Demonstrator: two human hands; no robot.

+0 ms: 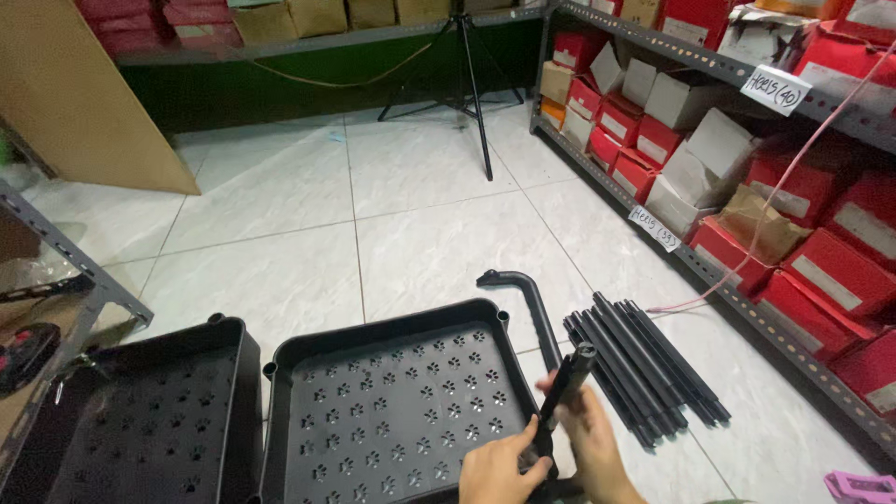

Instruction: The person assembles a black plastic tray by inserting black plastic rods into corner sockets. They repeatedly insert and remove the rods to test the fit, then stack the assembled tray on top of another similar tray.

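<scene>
Down at the bottom of the head view, both hands are on one short black tube (567, 387). The left hand (499, 471) is clenched around its lower end, thumb up along the shaft, and the right hand (590, 439) grasps it from the other side, fingers curled behind it. The tube stands tilted, its top end leaning up and to the right, its foot right at the near right corner of a black plastic tray (392, 411).

That tray lies flat on the white tiled floor (420, 215), its bottom punched with rows of paw-shaped holes, round sockets at its corners. Just beside it on the left sits a second black tray (149, 420) of the same pattern, the two almost touching.

Along the first tray's right edge lies a longer black tube with a bent end (527, 299), hooked leftward at the top. Beyond that, to the right of the hands, a bundle of straight black tubes (644, 364) rests on the floor, laid side by side and angled toward the lower right.

On the right runs a grey metal shelf rack (793, 327) crammed with red and white shoeboxes. A black tripod (467, 84) stands at the far wall. A large cardboard sheet (84, 93) leans at upper left, and a pink object (859, 487) peeks in at the bottom right corner.
</scene>
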